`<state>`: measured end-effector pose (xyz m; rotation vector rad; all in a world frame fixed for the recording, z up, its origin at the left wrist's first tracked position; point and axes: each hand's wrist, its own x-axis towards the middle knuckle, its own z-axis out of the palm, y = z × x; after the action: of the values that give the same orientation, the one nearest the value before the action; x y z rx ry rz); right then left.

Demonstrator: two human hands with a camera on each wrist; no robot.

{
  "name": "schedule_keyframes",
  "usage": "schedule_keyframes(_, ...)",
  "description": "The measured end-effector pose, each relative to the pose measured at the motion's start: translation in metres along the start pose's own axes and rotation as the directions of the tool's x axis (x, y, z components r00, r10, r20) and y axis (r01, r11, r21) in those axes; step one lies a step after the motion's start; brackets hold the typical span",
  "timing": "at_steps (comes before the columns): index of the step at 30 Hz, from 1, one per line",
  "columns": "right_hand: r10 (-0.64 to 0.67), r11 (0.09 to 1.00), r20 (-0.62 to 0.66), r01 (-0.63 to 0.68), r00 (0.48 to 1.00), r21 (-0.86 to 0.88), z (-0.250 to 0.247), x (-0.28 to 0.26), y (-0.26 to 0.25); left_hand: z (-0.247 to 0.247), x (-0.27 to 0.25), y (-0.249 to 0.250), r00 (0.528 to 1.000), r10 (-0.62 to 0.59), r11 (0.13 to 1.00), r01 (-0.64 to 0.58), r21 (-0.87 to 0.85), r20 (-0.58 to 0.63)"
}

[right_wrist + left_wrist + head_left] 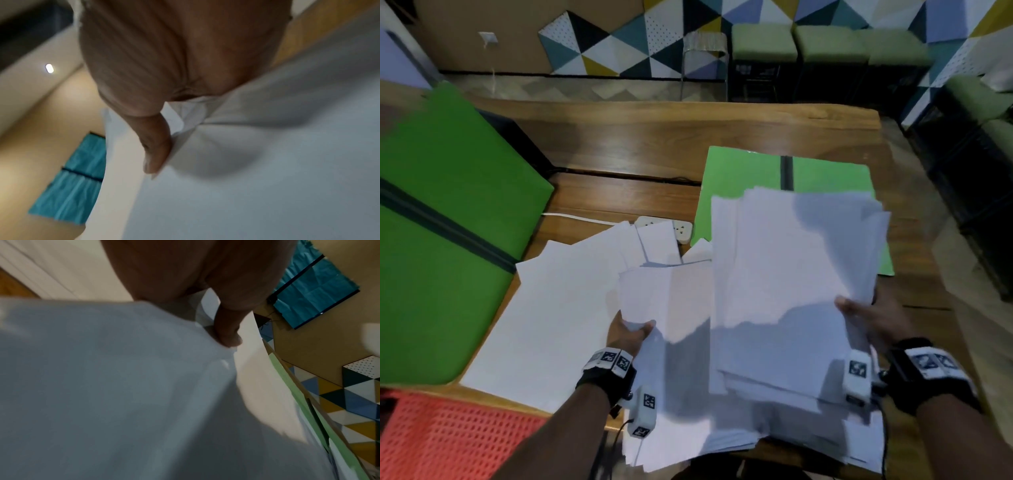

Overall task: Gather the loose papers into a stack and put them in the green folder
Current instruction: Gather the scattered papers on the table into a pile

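Note:
White loose papers (pixel 571 308) lie spread over the wooden table (pixel 654 137). My right hand (pixel 873 318) grips a thick lifted bundle of sheets (pixel 791 274) at its right edge, thumb on top; in the right wrist view the thumb (pixel 158 154) presses the paper (pixel 267 162). My left hand (pixel 631 330) pinches a smaller bunch of sheets (pixel 667 298) at its near corner; the left wrist view shows the thumb (pixel 228 331) on the white paper (pixel 123 386). A green folder (pixel 743 178) with a dark band lies flat behind the lifted bundle, partly hidden by it.
A large green panel (pixel 448 205) with a dark stripe leans at the left. A white power strip (pixel 681 229) and its cable lie mid-table among the sheets. A red mesh seat (pixel 448 438) sits at the near left. Green stools (pixel 825 44) stand beyond the table.

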<state>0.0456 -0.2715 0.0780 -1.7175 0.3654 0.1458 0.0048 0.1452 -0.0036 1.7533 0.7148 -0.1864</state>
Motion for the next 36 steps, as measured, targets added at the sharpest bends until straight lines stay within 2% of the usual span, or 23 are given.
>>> schedule_keyframes(4, 0.122, 0.992, 0.133, -0.115, 0.984, -0.055, 0.07, -0.015, 0.047, -0.002, 0.002, 0.005, 0.993, -0.105, 0.985, 0.097, -0.143, -0.047)
schedule_keyframes(7, 0.123, 0.97, 0.242, -0.066, 0.962, -0.233, 0.111, -0.023, 0.065, -0.002, 0.007, 0.003, 0.99, -0.137, 0.974, 0.127, -0.188, -0.039)
schedule_keyframes(11, 0.244, 0.934, 0.151, -0.191, 0.958, -0.301, 0.15, -0.022, 0.059, 0.0, 0.006, 0.002, 0.991, -0.123, 0.977, 0.111, -0.183, -0.054)
schedule_keyframes(15, 0.236, 0.923, 0.106, -0.189, 0.966, -0.334, 0.174, -0.017, 0.052, 0.003, 0.005, 0.001, 0.992, -0.091, 0.975, 0.072, -0.21, -0.083)
schedule_keyframes(18, 0.215, 0.899, 0.139, -0.14, 0.967, -0.415, 0.184, -0.019, 0.051, 0.005, 0.006, -0.001, 0.991, -0.094, 0.971, 0.071, -0.227, -0.092)
schedule_keyframes(24, 0.143, 0.871, 0.101, -0.077, 0.985, -0.485, 0.179, -0.009, 0.049, 0.008, 0.013, 0.0, 0.995, -0.058, 0.971, 0.038, -0.234, -0.078)
schedule_keyframes(30, 0.245, 0.837, 0.268, -0.064, 0.932, -0.543, 0.189, -0.011, 0.058, 0.008, 0.019, -0.006, 0.996, -0.069, 0.977, 0.056, -0.207, -0.056)
schedule_keyframes(31, 0.233, 0.851, 0.243, -0.076, 0.942, -0.52, 0.189, -0.008, 0.058, 0.006, 0.021, -0.006, 0.996, -0.073, 0.98, 0.063, -0.19, -0.048)
schedule_keyframes(34, 0.159, 0.898, 0.017, -0.137, 0.987, -0.418, 0.181, 0.002, 0.055, 0.001, 0.025, -0.002, 0.996, -0.075, 0.988, 0.068, -0.14, -0.044)
schedule_keyframes(36, 0.135, 0.921, 0.014, -0.12, 0.991, -0.37, 0.176, 0.007, 0.051, -0.003, 0.029, 0.0, 0.994, -0.092, 0.986, 0.083, -0.142, -0.06)
